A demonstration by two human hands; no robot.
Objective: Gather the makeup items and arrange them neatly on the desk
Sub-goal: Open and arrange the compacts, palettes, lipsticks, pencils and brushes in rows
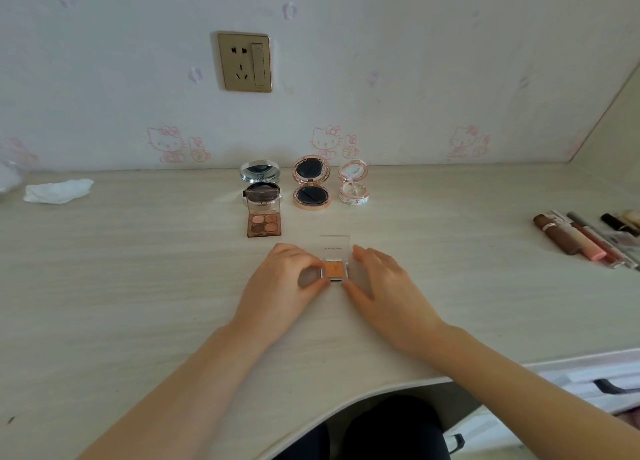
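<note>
A small clear case with an orange powder pan (335,269) lies open on the pale wooden desk (138,269), its transparent lid tilted up behind it. My left hand (280,286) pinches its left side between thumb and fingers. My right hand (384,283) touches its right side with thumb and fingers nearly straight. Behind stand an open brown four-colour eyeshadow palette (264,217), an open silver cushion compact (260,179), an open rose-gold compact (311,186) and a small open floral compact (353,182).
Several lipsticks and tubes (585,239) lie at the desk's right side. A crumpled white tissue (59,191) sits at the far left. A wall socket (244,62) is above the desk. The desk's front edge curves around my lap.
</note>
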